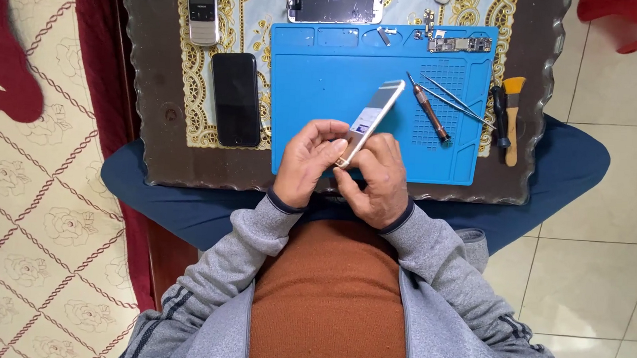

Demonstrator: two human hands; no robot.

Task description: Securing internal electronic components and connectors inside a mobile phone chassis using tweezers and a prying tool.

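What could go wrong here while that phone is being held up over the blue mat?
Both hands, left hand and right hand, pinch only the lower end of the phone, so it might slip onto the blue mat. A fall could also scatter the small parts at the mat's far edge.

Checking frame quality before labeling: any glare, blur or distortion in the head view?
Head view: soft even light, faint shadows; sharp throughout, hands included; mild sheen on the black phone and table edge; both hands grip the tilted phone body, unblurred; no obvious distortion.

Grey zip jacket, dark-trimmed cuffs, rust sweater, blue trousers, probably.
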